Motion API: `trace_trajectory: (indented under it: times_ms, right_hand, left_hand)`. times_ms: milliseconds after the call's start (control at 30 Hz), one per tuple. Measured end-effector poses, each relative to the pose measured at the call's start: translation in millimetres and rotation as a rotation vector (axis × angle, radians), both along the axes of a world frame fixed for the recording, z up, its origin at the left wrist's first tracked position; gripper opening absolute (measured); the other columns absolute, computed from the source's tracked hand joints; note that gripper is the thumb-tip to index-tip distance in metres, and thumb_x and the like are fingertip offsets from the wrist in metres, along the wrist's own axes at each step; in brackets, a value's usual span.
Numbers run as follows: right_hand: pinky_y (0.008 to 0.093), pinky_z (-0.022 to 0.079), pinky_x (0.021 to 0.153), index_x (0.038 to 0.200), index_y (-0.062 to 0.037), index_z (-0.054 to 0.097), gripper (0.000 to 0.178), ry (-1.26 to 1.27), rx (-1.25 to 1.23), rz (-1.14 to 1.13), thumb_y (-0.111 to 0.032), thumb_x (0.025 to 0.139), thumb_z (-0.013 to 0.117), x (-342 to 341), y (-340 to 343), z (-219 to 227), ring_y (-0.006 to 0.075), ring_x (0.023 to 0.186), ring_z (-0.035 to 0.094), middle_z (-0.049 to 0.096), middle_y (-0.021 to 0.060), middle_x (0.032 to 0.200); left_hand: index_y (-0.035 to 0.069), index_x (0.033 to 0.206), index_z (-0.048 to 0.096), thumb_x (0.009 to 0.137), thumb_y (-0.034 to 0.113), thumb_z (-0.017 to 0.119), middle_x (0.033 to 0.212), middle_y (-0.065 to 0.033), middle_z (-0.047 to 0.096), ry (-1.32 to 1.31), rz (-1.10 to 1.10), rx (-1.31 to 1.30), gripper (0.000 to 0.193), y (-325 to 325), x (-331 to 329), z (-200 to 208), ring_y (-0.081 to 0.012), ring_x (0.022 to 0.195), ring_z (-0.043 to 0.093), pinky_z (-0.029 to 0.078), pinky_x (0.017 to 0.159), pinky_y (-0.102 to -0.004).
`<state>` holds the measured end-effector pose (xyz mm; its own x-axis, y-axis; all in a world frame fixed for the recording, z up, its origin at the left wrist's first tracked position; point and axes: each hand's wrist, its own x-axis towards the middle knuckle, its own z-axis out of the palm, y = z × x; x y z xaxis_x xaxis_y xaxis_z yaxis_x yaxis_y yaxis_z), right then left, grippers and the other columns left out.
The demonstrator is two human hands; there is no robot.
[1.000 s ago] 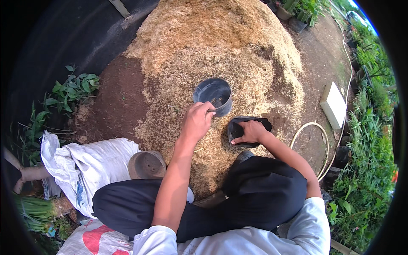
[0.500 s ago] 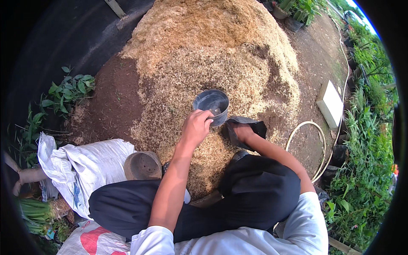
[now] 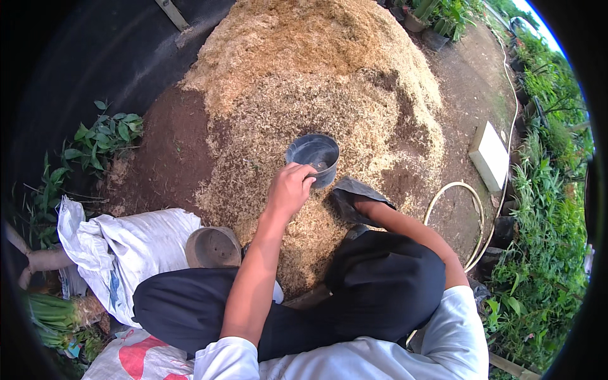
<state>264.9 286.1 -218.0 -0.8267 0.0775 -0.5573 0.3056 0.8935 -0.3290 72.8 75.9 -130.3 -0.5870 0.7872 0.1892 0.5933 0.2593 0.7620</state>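
My left hand [image 3: 293, 188] pinches the near rim of a dark plastic plant pot [image 3: 308, 151]. The pot is tilted, so its inside shows, with a little residue at the bottom. It is held over the mix of wood shavings and soil [image 3: 266, 139]. To the right, my right hand [image 3: 367, 207] is pushed into a black plastic planting bag [image 3: 347, 197], which hides its fingers. The bag's mouth folds around my wrist, just right of the pot and in front of my knee.
A brown pot [image 3: 213, 247] lies on its side by my left knee, beside a white woven sack [image 3: 149, 237]. A bright shavings heap [image 3: 316, 38] rises ahead. On the right are a white block [image 3: 489, 156], a looped hose [image 3: 433, 206] and dense green plants [image 3: 551, 253].
The planting bag has turned and its mouth has drooped over my right hand, hiding more of it. My left hand and the pot have barely moved.
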Motion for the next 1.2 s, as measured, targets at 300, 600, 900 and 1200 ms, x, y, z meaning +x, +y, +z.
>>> trace_trajectory:
  times_ms: [300, 600, 900, 1200]
  right_hand:
    - [0.0477, 0.046, 0.115, 0.153, -0.0086, 0.053, 0.065, -0.097, -0.083, -0.070, -0.051, 0.104, 0.056, -29, 17, 17, 0.0396, 0.138, 0.057, 0.061, 0.0229, 0.148]
    - [0.0404, 0.060, 0.093, 0.122, -0.0031, 0.074, 0.036, -0.219, -0.360, -0.271, -0.030, 0.100, 0.063, -23, 32, 126, 0.0295, 0.097, 0.079, 0.077, 0.0205, 0.122]
    - [0.0590, 0.048, 0.117, 0.167, -0.0112, 0.024, 0.094, 0.372, -1.182, -0.668, -0.049, 0.097, 0.074, -103, 3, 164, 0.0370, 0.143, 0.052, 0.043, 0.0230, 0.158]
    - [0.0509, 0.049, 0.114, 0.163, -0.0213, 0.042, 0.094, 0.375, -0.126, -0.677, -0.069, 0.087, 0.071, -190, -4, 160, 0.0458, 0.136, 0.055, 0.046, 0.0323, 0.144]
  left_hand:
    - [0.007, 0.102, 0.077, 0.087, 0.005, 0.079, 0.099, -0.0122, 0.076, 0.012, 0.007, 0.037, 0.015, -3, -1, 1, -0.0324, 0.094, 0.071, 0.057, 0.084, -0.0434]
    - [0.004, 0.096, 0.077, 0.081, 0.000, 0.081, 0.096, -0.0100, 0.075, 0.100, -0.006, 0.155, 0.016, -4, -4, 20, -0.0307, 0.095, 0.070, 0.057, 0.085, -0.0419]
    - [0.003, 0.093, 0.079, 0.073, -0.014, 0.075, 0.110, -0.0103, 0.076, 0.168, -0.055, 0.301, 0.026, -14, -20, 52, -0.0308, 0.118, 0.068, 0.058, 0.099, -0.0413]
    - [0.011, 0.146, 0.059, 0.096, 0.027, 0.069, 0.157, -0.0156, 0.052, 0.118, 0.574, -0.008, 0.054, -53, -74, -22, -0.0360, 0.152, 0.041, 0.029, 0.129, -0.0540]
